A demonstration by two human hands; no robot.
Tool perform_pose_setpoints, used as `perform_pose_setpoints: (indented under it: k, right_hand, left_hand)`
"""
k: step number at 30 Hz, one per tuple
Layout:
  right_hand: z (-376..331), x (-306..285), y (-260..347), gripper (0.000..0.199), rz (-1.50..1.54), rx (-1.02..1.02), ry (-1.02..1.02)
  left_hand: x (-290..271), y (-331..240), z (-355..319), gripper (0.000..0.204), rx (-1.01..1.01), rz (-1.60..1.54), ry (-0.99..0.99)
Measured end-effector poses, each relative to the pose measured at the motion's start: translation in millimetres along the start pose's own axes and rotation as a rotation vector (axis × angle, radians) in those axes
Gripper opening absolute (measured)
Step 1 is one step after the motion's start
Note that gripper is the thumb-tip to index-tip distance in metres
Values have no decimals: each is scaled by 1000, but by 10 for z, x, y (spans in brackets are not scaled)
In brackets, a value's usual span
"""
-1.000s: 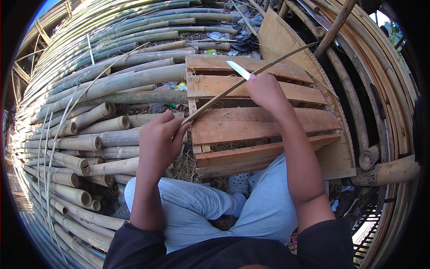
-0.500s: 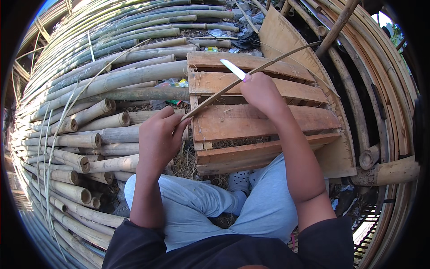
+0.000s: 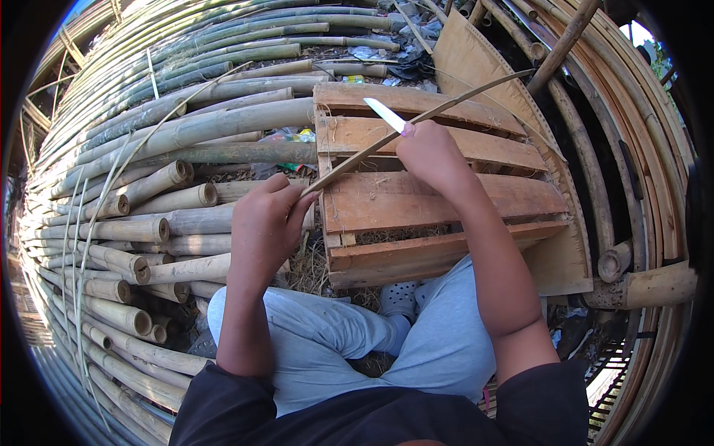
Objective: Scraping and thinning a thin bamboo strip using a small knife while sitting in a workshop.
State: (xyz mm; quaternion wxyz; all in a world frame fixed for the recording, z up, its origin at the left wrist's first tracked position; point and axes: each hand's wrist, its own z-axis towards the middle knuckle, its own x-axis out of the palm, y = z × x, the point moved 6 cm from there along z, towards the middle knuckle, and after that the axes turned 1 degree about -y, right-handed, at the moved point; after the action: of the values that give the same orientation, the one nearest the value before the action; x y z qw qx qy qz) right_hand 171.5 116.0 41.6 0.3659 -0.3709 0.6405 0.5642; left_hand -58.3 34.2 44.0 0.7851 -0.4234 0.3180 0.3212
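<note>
A long, thin bamboo strip (image 3: pixel 349 163) slants over a slatted wooden crate (image 3: pixel 446 195), its far end rising to the right. Closed fingers of my left hand (image 3: pixel 268 215) pinch the strip's near end, just off the crate's left edge. Farther along, my right hand (image 3: pixel 433 152) is wrapped round the handle of a knife (image 3: pixel 384 115). The pale blade points up and left, lying against the strip by my fist. Most of the handle is hidden in my fingers; a bit of pink shows at the blade's base.
Bamboo poles (image 3: pixel 201 197) are stacked all along the left. Thin split strips (image 3: pixel 111 178) lie over them. A brown board (image 3: pixel 476 56) curves behind the crate. Planks and poles (image 3: pixel 654 149) stand at the right. Plastic litter (image 3: pixel 372 53) lies beyond the crate.
My right hand and the knife have shifted very slightly left. My left hand keeps its pinch on the strip, and the view has tilted a little.
</note>
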Motion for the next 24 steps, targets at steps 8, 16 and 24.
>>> perform_pose_setpoints:
  k: [8, 16, 24]
  right_hand:
    - [-14, 21, 42, 29, 93, 48, 62]
    - [-70, 36, 70, 32, 121, 47, 46]
    - [-98, 124, 155, 36, 17, -69, -26]
  left_hand:
    - [-17, -8, 0, 14, -3, -8, 1]
    - [2, -8, 10, 14, -11, -26, -5]
    - [-150, 45, 49, 11, -68, -155, 176]
